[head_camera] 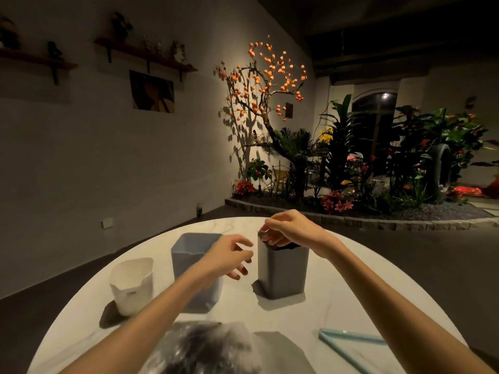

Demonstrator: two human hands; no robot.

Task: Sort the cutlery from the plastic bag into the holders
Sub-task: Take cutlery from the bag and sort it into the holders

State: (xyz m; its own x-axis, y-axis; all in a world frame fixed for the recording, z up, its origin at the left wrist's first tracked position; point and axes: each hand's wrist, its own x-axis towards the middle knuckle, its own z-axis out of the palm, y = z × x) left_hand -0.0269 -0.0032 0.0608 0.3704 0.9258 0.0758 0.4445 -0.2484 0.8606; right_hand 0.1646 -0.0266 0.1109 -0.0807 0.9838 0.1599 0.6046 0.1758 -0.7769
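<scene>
orange-fruited tree (266,85) (lit), wall shelves (145,54), teal strips (348,344).

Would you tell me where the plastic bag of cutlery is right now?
In the head view the plastic bag lies at the table's near edge, between the forearms, in front of the blue-grey holder.

Left hand (229,256) raised, fingers loosely spread, right hand (286,228) higher, fingertips pinched downward

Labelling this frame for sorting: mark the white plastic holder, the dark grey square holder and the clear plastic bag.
White plastic holder (132,288): head view, front wall.
Dark grey square holder (283,273): head view, front wall.
Clear plastic bag (205,349): head view, crumpled top, dark contents inside.
</scene>
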